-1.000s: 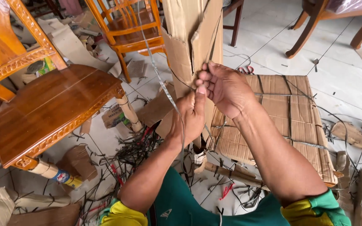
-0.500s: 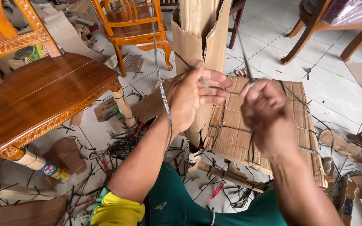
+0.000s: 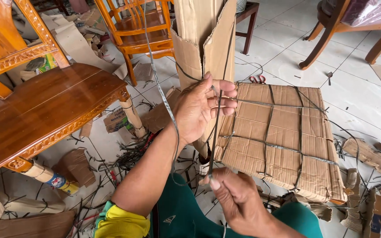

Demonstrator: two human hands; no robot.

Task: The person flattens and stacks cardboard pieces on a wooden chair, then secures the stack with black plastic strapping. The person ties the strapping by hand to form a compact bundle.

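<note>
My left hand (image 3: 201, 108) presses flat against an upright piece wrapped in brown cardboard (image 3: 203, 39), with a dark strap (image 3: 214, 132) running between its fingers. My right hand (image 3: 239, 198) is lower and nearer to me, pinching the lower end of that strap and holding it taut. A second thin strap (image 3: 162, 94) hangs in a long curve over my left forearm. Behind the hands a flat cardboard-wrapped panel (image 3: 283, 136) tied with crossed straps lies on the floor.
A carved wooden chair (image 3: 49, 105) with cardboard-wrapped legs stands at left. Another wooden chair (image 3: 140, 31) is behind. Red-handled scissors (image 3: 256, 79) lie on the tiled floor. Cardboard scraps (image 3: 76, 165) and strap offcuts (image 3: 133, 152) litter the floor. More furniture legs (image 3: 327, 39) stand at upper right.
My right hand has dropped from beside the left hand down toward my body, drawing the strap downward. My left hand stays against the cardboard.
</note>
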